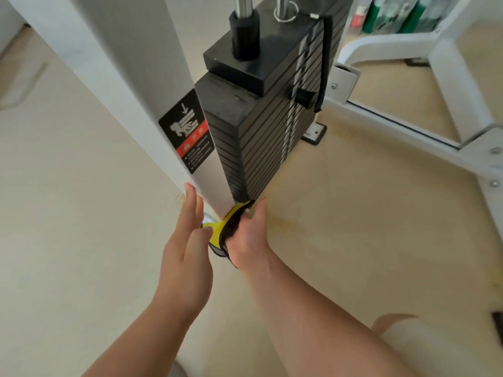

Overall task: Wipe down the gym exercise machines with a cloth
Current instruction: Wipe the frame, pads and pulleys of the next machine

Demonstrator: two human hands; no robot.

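The right hand [251, 236] grips the yellow-and-black cloth [217, 233] low against the white post [141, 66]. The left hand [187, 240], fingers straight, steadies the post. Best pressed flat, wiping each face fully.

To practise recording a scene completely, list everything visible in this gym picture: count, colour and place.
cloth: one, yellow and black, at the foot of the upright post
upright post: one, white, left of the weight stack
warning label: one, black and red, on the post
weight stack: one, black, centre
guide rods: two, chrome, above the stack
selector pin: one, black, in the stack's side
cord: one, black, hanging by the pin
machine frame: one, white, right
floor: beige, all round
left hand: fingers straight, touching the post
right hand: holding the cloth
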